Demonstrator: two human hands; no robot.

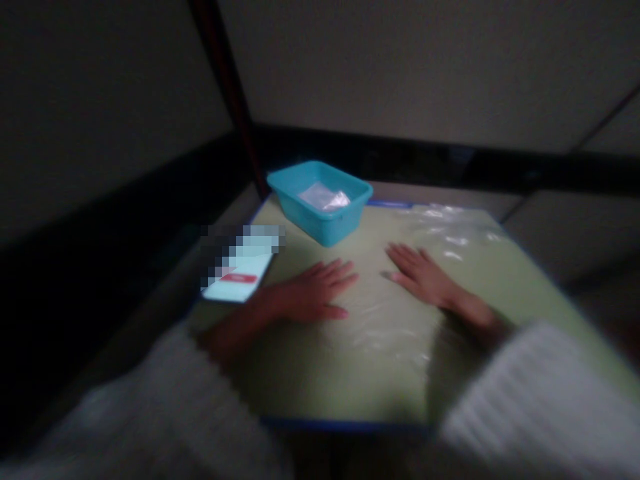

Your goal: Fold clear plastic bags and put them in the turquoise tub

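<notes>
Clear plastic film (383,330), lying flat and faintly wrinkled on the table (520,293), around its middle and toward the near edge. At its left side, the person's left hand (320,291), palm down, fingers outstretched and spread, gripping nothing; at its right side, the right hand (423,273), likewise flattened and spread, with nothing in its grasp. The blur does not let me tell how much of either palm rests on the film. Beyond the hands, toward the far right corner, a second crumpled stretch of clear plastic (445,230). At the far left corner, a turquoise basket (320,220) containing pale, shiny packets (325,198). Along the left edge, just beside the left forearm, a phone (235,283) with its screen lit and a red bar showing. Both arms, in pale knitted sleeves (540,393), reach in over the near edge. Behind the table, a dim wall (425,73) with a dark band.
</notes>
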